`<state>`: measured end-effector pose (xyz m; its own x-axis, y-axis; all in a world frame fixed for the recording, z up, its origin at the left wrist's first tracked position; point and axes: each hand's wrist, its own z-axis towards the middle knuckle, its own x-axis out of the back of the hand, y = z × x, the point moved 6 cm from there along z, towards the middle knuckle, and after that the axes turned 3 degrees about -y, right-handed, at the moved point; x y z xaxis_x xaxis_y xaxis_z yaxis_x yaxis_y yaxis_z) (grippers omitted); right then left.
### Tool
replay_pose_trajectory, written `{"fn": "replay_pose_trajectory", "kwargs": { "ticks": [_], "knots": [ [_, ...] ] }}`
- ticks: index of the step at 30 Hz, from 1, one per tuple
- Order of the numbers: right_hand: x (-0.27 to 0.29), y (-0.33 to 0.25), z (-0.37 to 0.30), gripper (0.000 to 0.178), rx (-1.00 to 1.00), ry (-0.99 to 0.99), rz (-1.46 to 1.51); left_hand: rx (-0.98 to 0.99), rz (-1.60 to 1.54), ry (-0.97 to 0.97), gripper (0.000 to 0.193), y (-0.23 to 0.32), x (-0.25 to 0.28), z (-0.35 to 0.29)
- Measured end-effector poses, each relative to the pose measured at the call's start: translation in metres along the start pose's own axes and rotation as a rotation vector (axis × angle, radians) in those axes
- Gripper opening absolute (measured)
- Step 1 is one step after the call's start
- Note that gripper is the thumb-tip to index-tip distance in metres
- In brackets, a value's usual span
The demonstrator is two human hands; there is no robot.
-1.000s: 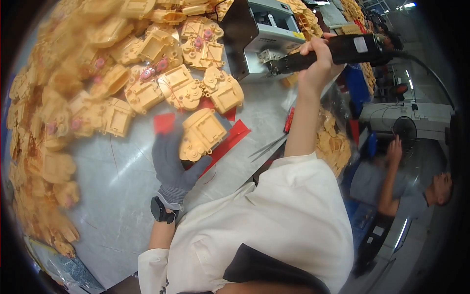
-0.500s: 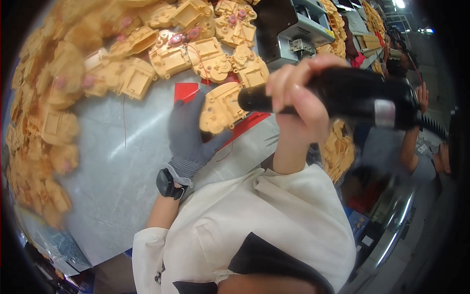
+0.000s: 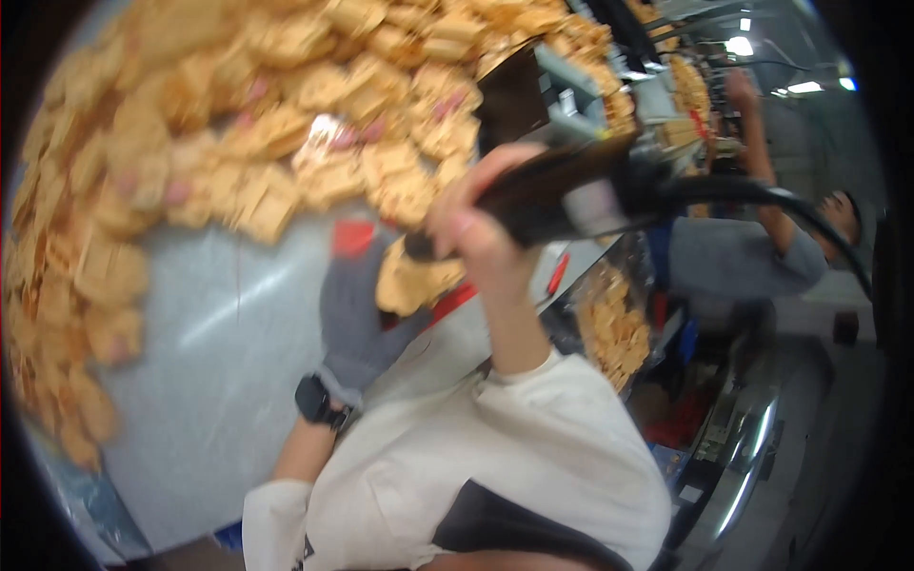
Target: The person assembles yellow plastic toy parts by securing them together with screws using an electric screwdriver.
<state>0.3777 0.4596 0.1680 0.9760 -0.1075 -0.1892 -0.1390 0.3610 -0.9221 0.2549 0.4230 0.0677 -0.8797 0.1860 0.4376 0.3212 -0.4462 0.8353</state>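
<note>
Currently, a yellow plastic housing [image 3: 407,287] is gripped at its edge by the grey-gloved left hand [image 3: 357,309], over the grey counter [image 3: 228,333], with a red strip [image 3: 453,301] showing just beside it. A black corded electric screwdriver [image 3: 557,195] is clasped by the bare right hand [image 3: 484,228], its fingers wrapped round the body. The nose is held over the housing; whether contact is made cannot be told through the blur. More yellow housings [image 3: 105,271] are heaped beyond.
</note>
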Motion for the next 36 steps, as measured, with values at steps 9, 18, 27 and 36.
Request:
{"fn": "replay_pose_trajectory", "kwargs": {
  "ticks": [9,18,27,36],
  "knots": [
    [-0.001,0.005,-0.005,0.034,-0.011,-0.096,-0.079,0.085,0.032,-0.068,0.077,0.007,0.001,-0.005],
    [-0.01,-0.004,-0.007,0.034,0.07,-0.367,-0.016,0.001,0.047,-0.053,0.076,0.004,0.001,-0.001],
    [-0.01,-0.001,0.0,0.032,0.08,-0.448,0.078,0.035,0.021,-0.101,0.075,-0.005,-0.009,-0.002],
    [-0.024,0.004,0.007,0.03,0.032,-0.548,0.096,0.042,-0.052,-0.084,0.07,-0.001,0.001,0.008]
  ]
}}
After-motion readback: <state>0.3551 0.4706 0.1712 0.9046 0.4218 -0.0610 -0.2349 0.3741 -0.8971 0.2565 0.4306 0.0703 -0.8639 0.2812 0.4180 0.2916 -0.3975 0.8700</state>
